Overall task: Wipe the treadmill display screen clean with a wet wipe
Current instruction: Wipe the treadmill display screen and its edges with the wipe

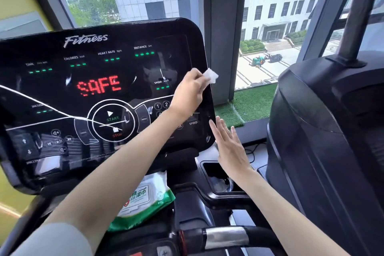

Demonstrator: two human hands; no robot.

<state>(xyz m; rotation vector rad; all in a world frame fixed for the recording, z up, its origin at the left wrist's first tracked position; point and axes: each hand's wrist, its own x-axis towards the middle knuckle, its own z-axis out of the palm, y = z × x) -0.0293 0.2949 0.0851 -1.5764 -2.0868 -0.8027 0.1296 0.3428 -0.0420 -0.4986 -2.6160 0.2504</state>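
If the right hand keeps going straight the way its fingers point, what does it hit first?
The right hand is open, fingers aimed up and slightly left. Its fingertips are already at the lower right edge of the treadmill display, so that edge comes first. Depth is unclear; it might slip just past the edge.

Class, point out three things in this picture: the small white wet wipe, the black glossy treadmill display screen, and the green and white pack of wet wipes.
small white wet wipe (211, 75), head view: its free corner.
black glossy treadmill display screen (99, 86), head view: the red SAFE letters.
green and white pack of wet wipes (143, 197), head view: its printed label.
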